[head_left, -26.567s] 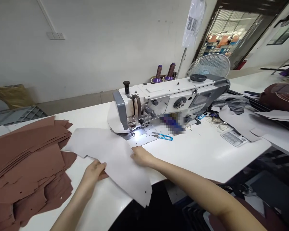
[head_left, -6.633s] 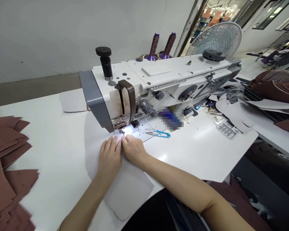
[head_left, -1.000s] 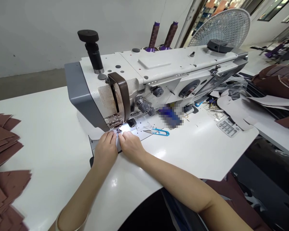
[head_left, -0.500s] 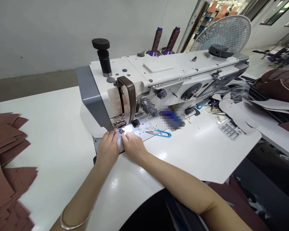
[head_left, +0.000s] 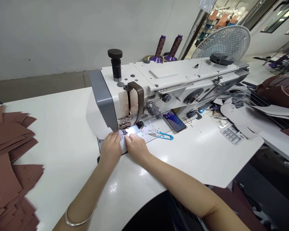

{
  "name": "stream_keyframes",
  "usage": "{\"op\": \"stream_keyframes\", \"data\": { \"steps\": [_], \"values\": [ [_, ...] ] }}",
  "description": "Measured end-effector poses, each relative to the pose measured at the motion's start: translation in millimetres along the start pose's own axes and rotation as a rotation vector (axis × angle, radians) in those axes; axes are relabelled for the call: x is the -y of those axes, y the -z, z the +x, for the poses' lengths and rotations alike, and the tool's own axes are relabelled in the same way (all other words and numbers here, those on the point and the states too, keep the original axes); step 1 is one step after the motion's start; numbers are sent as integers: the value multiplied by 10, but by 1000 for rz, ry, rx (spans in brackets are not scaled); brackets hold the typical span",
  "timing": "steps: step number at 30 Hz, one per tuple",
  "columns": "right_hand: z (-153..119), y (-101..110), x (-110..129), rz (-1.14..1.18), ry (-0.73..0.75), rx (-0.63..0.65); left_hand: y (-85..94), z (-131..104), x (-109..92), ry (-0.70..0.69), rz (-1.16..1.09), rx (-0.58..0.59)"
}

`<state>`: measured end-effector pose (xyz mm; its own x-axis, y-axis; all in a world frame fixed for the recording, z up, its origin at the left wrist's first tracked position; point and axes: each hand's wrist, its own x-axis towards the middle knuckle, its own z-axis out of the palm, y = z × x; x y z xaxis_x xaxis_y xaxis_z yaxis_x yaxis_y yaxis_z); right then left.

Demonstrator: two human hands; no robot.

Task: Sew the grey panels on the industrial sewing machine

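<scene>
A white and grey sewing machine (head_left: 139, 80) stands on the table, its lamp lighting the plate around the presser foot (head_left: 124, 132). My left hand (head_left: 111, 148) rests just left of the foot with its fingers curled down and together. Close on the other side, my right hand (head_left: 137, 147) has thumb and fingers pinched beside the foot. Whatever lies between the fingers is hidden or too small to name. Blue-handled thread snips (head_left: 162, 135) lie to the right of my right hand, with a phone (head_left: 174, 122) behind them under the machine arm.
Stacks of reddish-brown cut pieces (head_left: 9, 141) cover the table's left side. Two brown thread cones (head_left: 160, 48) and a fan (head_left: 223, 41) stand behind the machine. At right are white scraps (head_left: 236, 117), a small packet (head_left: 232, 134) and more brown material (head_left: 279, 91).
The view has shifted, so the machine and table appear farther right and slightly lower. Both hands keep their closed pose beside the presser foot, with no clear movement relative to it.
</scene>
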<state>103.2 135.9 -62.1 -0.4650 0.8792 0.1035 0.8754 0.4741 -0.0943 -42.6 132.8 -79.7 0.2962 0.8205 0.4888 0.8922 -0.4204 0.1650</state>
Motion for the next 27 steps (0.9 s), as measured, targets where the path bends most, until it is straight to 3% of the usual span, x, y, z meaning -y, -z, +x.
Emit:
{"op": "stream_keyframes", "data": {
  "steps": [11,16,19,27],
  "values": [
    [3,-32,-4,5,-23,4,23,17,-7,-7,58,-27],
    [4,-50,-3,-1,-28,2,113,17,-38,174,263,-89],
    [6,-40,3,-4,-28,13,148,18,-48,234,307,-65],
    [15,23,11,5,-45,30,86,19,53,281,117,11]
  ]
}}
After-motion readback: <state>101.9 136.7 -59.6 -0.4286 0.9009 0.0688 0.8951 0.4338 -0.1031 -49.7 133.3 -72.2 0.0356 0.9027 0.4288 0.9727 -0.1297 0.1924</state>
